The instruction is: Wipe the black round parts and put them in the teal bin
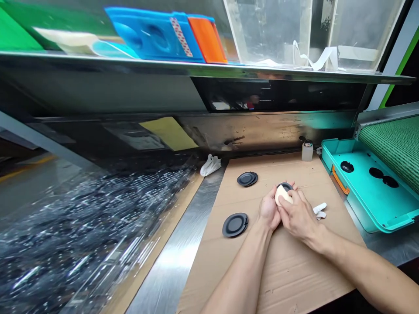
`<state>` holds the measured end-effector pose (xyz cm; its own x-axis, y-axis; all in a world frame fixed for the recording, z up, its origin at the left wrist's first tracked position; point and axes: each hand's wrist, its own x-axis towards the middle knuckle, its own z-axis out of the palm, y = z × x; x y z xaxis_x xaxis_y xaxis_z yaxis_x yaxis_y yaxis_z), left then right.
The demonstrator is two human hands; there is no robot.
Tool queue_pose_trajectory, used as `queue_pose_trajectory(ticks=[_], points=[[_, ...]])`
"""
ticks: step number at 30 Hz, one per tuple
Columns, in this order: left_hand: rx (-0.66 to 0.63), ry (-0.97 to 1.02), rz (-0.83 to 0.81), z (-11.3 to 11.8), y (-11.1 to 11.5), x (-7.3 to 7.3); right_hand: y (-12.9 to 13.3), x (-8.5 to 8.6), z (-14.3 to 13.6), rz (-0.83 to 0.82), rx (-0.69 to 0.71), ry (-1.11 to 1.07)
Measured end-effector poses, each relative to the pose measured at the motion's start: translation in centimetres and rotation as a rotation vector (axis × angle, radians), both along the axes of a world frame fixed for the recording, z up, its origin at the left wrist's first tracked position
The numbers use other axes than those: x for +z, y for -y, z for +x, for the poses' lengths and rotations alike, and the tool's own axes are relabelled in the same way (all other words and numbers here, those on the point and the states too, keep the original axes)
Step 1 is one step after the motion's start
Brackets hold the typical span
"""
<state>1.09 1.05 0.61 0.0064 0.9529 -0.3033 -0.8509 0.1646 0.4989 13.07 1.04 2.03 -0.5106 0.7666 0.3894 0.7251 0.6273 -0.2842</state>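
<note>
Head view: clock positions are read around the black disc.
Black disc (286, 186): in the left hand (270, 210), above the cardboard (288, 270), its top partly covered by the pad.
Left fingers: grasping the disc from beneath and around its edge.
Right hand (299, 216): fingers clenched on the cream pad (283, 196), holding it against the disc.
Disc stacks: upper stack (247, 179) at 10 o'clock, lower stack (235, 225) at 8, both on the cardboard.
Bottle (307, 151): 1 o'clock.
White scraps (320, 211): 4 o'clock, beside the right wrist.
Teal tray (369, 205): toward 3 o'clock, with black pieces (376, 172) inside.
White cloth (210, 165): 10 o'clock, farther out, on the metal desk (183, 244).
</note>
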Motion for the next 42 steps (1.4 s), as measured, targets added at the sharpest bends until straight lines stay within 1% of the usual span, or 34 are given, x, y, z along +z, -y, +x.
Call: queue_pose_trajectory(ticks=[1, 4, 5, 7, 8, 9, 11, 13, 15, 17, 18, 21, 23, 26, 31, 34, 36, 38, 40, 42], points=[[0.003, -0.005, 0.002, 0.0, 0.0, 0.0, 0.0, -0.1, 0.0, 0.006, -0.008, 0.015], [0.041, -0.031, 0.005, -0.2, 0.0, -0.2, 0.3, -0.2, -0.2, -0.01, -0.099, 0.066], [0.034, -0.032, -0.005, -0.2, 0.0, -0.2, 0.3, -0.3, -0.3, -0.003, -0.087, 0.079], [0.005, -0.031, -0.026, -0.4, 0.0, -0.3, 0.2, -0.4, -0.2, 0.022, -0.022, 0.092], [0.008, -0.039, -0.03, -0.5, 0.0, -0.3, -0.1, -0.5, -0.1, 0.024, -0.01, 0.091], [0.025, -0.049, -0.028, -0.6, 0.0, -0.3, -0.6, -0.6, 0.2, 0.015, -0.027, 0.08], [0.062, -0.064, -0.011, -0.7, 0.0, -0.3, -1.9, -0.6, 0.9, -0.01, -0.099, 0.009], [0.053, -0.059, 0.002, -0.6, 0.0, -0.3, -3.2, -0.6, 1.8, -0.009, -0.14, -0.131], [0.036, -0.053, 0.003, -0.5, -0.1, -0.3, -3.9, -0.5, 2.5, -0.022, -0.126, -0.292], [0.056, -0.057, 0.002, -0.4, -0.2, -0.4, -3.8, -0.3, 2.9, -0.091, -0.069, -0.373], [0.07, -0.059, 0.002, -0.3, -0.3, -0.4, -3.5, -0.1, 3.0, -0.147, -0.023, -0.359], [0.075, -0.067, 0.011, -0.4, -0.3, -0.5, -2.5, 0.2, 3.0, -0.293, 0.094, -0.2], [0.062, -0.071, 0.024, -0.4, -0.3, -0.6, -2.0, 0.4, 2.8, -0.308, 0.144, -0.152], [0.053, -0.097, 0.041, -0.3, -0.2, -0.7, -1.6, 0.4, 2.4, -0.295, 0.204, -0.186], [0.018, -0.112, 0.06, -0.1, -0.1, -1.2, -1.4, 0.7, 1.7, -0.323, 0.182, -0.243], [0.012, -0.109, 0.076, -0.1, 0.0, -1.5, -1.8, 1.2, 2.2, -0.36, 0.23, -0.216], [0.013, -0.115, 0.094, 0.0, 0.0, -1.6, -2.2, 1.3, 3.0, -0.379, 0.223, -0.178], [0.032, -0.133, 0.113, 0.1, 0.0, -1.7, -2.6, 1.2, 3.5, -0.344, 0.148, -0.168], [0.059, -0.154, 0.115, 0.3, -0.1, -1.7, -2.9, 0.8, 3.5, -0.273, 0.08, -0.184], [0.055, -0.152, 0.098, 0.3, -0.2, -1.7, -2.9, 0.6, 3.1, -0.239, 0.093, -0.168]])
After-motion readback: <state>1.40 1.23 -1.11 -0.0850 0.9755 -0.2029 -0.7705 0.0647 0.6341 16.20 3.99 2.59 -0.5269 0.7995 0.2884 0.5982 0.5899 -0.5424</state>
